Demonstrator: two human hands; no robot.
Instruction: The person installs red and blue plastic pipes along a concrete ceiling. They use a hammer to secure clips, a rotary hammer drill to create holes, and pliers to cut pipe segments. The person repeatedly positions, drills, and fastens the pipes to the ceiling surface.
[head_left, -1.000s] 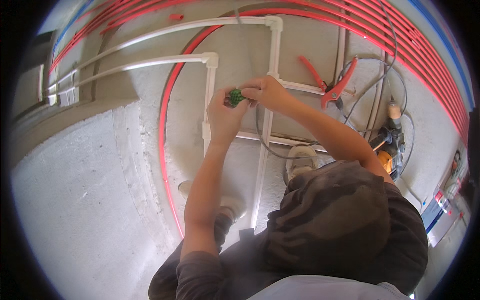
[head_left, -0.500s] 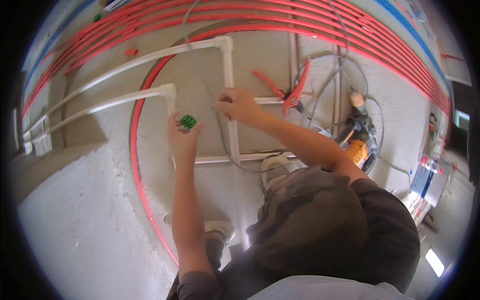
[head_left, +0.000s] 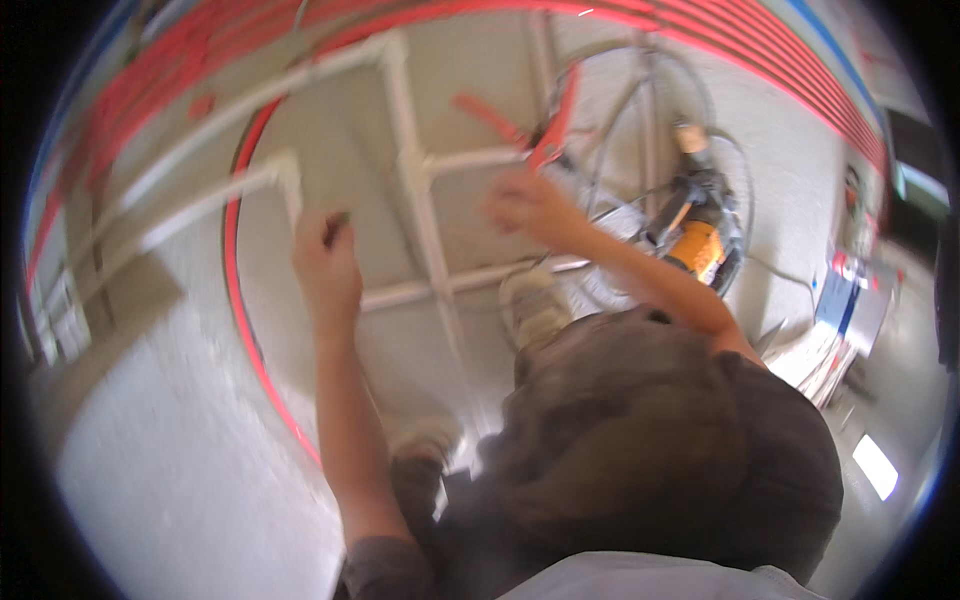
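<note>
My left hand point(head_left: 328, 262) is closed just beside the elbow of a white pipe point(head_left: 286, 172). A small dark-green bit point(head_left: 341, 217) shows at its fingers, probably part of the green bundle seen more plainly earlier; the rest is hidden in the grip. My right hand point(head_left: 528, 210) hangs over the floor, its fingers curled but smeared by motion, so what they hold cannot be told. Just beyond it lies a red-handled cutter point(head_left: 545, 150), its handles spread apart. White pipes point(head_left: 412, 165) run along the floor between my hands.
An orange and black power tool point(head_left: 700, 245) lies to the right, with a grey cable point(head_left: 745, 165) looped around it. Red pipes point(head_left: 770, 70) line the far side, and one red pipe point(head_left: 235, 260) curves along the left. A box point(head_left: 848, 300) stands at far right. My shoe point(head_left: 538, 305) is near the pipes.
The view has shifted, moving the scene down-left to up-left. My left hand has turned and closed over the green bundle. My right hand now appears farther right, near the cutter, and blurred.
</note>
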